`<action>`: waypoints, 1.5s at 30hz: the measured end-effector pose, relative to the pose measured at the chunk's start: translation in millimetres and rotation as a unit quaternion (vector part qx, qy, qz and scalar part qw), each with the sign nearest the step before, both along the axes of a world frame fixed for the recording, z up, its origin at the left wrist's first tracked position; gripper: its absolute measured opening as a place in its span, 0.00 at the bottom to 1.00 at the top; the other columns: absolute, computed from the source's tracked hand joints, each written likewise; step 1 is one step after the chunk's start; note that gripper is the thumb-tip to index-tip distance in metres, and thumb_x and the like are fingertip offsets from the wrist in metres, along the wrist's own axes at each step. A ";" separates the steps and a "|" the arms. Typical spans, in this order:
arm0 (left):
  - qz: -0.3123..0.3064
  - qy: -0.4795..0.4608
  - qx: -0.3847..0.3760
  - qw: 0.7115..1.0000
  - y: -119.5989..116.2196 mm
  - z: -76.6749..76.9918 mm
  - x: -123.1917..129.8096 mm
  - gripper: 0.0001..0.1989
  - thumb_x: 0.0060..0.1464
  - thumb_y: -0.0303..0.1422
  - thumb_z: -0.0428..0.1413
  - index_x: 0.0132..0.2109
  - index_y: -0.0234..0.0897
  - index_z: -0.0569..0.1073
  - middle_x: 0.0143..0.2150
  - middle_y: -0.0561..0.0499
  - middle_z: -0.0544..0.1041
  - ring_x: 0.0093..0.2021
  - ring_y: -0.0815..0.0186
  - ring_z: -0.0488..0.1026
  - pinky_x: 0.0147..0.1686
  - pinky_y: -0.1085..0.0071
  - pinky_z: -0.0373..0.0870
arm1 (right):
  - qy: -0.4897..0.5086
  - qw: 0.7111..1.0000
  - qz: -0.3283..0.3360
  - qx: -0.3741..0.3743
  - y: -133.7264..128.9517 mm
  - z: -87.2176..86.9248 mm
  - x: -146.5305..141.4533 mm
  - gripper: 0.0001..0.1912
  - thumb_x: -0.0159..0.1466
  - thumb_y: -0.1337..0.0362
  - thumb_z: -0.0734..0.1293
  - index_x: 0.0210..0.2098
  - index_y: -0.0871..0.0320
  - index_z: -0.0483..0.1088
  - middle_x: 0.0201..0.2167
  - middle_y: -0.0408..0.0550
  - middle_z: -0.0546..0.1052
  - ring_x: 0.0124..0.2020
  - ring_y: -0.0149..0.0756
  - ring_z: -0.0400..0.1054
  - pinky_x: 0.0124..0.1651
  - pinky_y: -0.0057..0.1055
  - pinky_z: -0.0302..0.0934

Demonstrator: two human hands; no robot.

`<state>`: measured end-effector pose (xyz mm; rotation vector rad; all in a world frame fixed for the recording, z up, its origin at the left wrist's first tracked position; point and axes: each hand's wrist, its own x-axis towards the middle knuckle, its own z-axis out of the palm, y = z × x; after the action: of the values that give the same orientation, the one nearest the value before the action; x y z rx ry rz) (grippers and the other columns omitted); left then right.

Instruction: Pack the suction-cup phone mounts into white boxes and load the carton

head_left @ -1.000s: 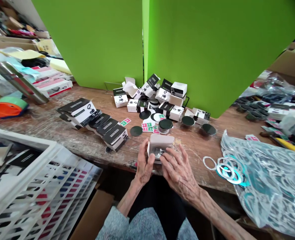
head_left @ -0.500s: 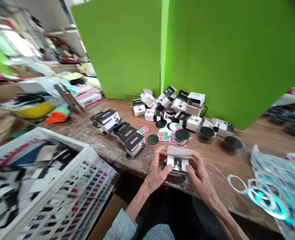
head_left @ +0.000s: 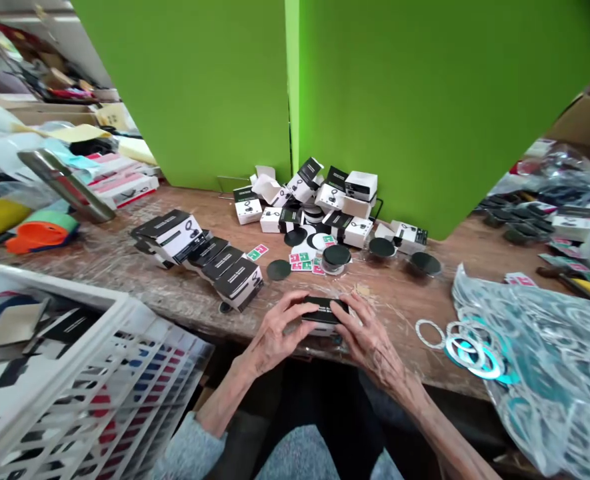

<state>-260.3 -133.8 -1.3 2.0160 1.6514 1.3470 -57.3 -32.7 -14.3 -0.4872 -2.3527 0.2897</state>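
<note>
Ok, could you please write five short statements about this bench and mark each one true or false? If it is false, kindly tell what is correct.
1. The left hand and the right hand both touch the small box. True.
2. The lid of this box stands wide open. False: its black top is down over it.
3. The clear bag of rings lies on the left side. False: it lies on the right side.
4. The white crate is at the person's left. True.
5. The panels behind the boxes are blue. False: they are green.
</note>
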 end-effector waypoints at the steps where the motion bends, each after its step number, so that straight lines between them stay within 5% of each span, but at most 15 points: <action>1: 0.001 0.004 0.005 1.000 0.4 -0.3 -0.2 0.15 0.59 0.29 0.55 0.53 0.45 0.73 0.57 0.46 0.68 0.58 0.62 0.67 0.58 0.63 0.66 | -0.001 1.000 0.003 -0.005 0.4 1.2 0.5 0.22 0.69 0.66 0.59 0.61 0.51 0.62 0.58 0.55 0.67 0.65 0.49 0.55 0.60 0.53 0.61; 11: 0.009 0.077 0.034 0.996 -1.6 2.5 -1.0 0.17 0.60 0.27 0.53 0.55 0.45 0.72 0.57 0.47 0.68 0.55 0.64 0.70 0.54 0.66 0.72 | -0.015 0.998 0.052 -0.018 8.4 14.5 5.7 0.20 0.70 0.67 0.57 0.61 0.53 0.62 0.57 0.55 0.68 0.65 0.46 0.55 0.62 0.50 0.60; 19: 0.014 0.138 0.099 0.985 -4.0 -19.5 4.8 0.24 0.59 0.23 0.53 0.61 0.41 0.65 0.66 0.40 0.57 0.62 0.57 0.63 0.58 0.60 0.69 | -0.060 0.997 0.044 -0.035 -1.3 -9.6 8.1 0.30 0.69 0.71 0.56 0.68 0.50 0.48 0.68 0.58 0.50 0.66 0.49 0.52 0.59 0.46 0.64; 24: 0.039 0.082 0.096 0.991 -3.4 -0.9 11.7 0.17 0.58 0.23 0.54 0.53 0.39 0.73 0.59 0.43 0.65 0.56 0.61 0.69 0.53 0.64 0.74 | -0.064 0.997 0.043 -0.031 4.1 0.5 6.7 0.32 0.70 0.69 0.56 0.69 0.45 0.43 0.69 0.54 0.49 0.67 0.48 0.50 0.61 0.48 0.61; 28: 0.151 0.125 0.150 0.969 -12.9 45.4 -14.6 0.15 0.55 0.25 0.58 0.50 0.41 0.75 0.54 0.45 0.69 0.51 0.62 0.71 0.51 0.65 0.73 | -0.035 0.996 -0.032 -0.076 51.0 28.6 2.2 0.24 0.70 0.62 0.56 0.65 0.49 0.53 0.63 0.53 0.60 0.62 0.43 0.59 0.61 0.43 0.61; 32: 0.329 0.201 0.210 0.898 -19.3 81.0 -82.9 0.14 0.54 0.33 0.61 0.49 0.43 0.76 0.50 0.48 0.72 0.48 0.63 0.72 0.52 0.61 0.70 | -0.026 0.987 -0.141 -0.068 127.3 41.9 -16.2 0.17 0.67 0.66 0.56 0.55 0.58 0.63 0.52 0.57 0.68 0.56 0.44 0.64 0.60 0.44 0.59; 35: 0.436 0.237 0.202 0.844 -17.3 78.5 -136.7 0.17 0.54 0.44 0.59 0.47 0.41 0.77 0.48 0.46 0.73 0.48 0.60 0.71 0.49 0.60 0.72 | -0.081 0.979 -0.169 -0.075 180.4 43.3 -38.1 0.20 0.64 0.66 0.59 0.56 0.63 0.61 0.54 0.62 0.67 0.60 0.48 0.58 0.61 0.47 0.54; 39: 0.475 0.259 0.197 0.818 -16.3 62.4 -171.0 0.22 0.55 0.51 0.55 0.47 0.40 0.78 0.46 0.43 0.73 0.50 0.55 0.71 0.54 0.50 0.67 | -0.141 0.966 -0.180 -0.122 226.9 47.2 -67.2 0.26 0.56 0.62 0.70 0.52 0.64 0.64 0.47 0.61 0.71 0.53 0.53 0.64 0.56 0.46 0.57; 42: 0.485 0.274 0.230 0.798 -20.8 63.3 -159.4 0.24 0.51 0.50 0.59 0.48 0.38 0.77 0.51 0.39 0.71 0.54 0.49 0.69 0.56 0.46 0.62 | -0.177 0.951 -0.194 -0.164 241.6 51.5 -82.1 0.29 0.52 0.61 0.74 0.50 0.63 0.65 0.44 0.60 0.72 0.48 0.53 0.66 0.51 0.45 0.59; 45: 0.471 0.235 0.250 0.812 -24.4 71.2 -123.6 0.23 0.51 0.42 0.61 0.51 0.34 0.76 0.54 0.36 0.69 0.56 0.48 0.66 0.56 0.50 0.64 | -0.186 0.942 -0.203 -0.192 243.0 58.7 -88.1 0.32 0.51 0.57 0.74 0.51 0.63 0.65 0.47 0.61 0.70 0.48 0.53 0.65 0.49 0.45 0.59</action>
<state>-383.8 -158.2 69.9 1.9038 3.0804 1.7886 -145.4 210.3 44.3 -1.2956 -2.4780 0.4984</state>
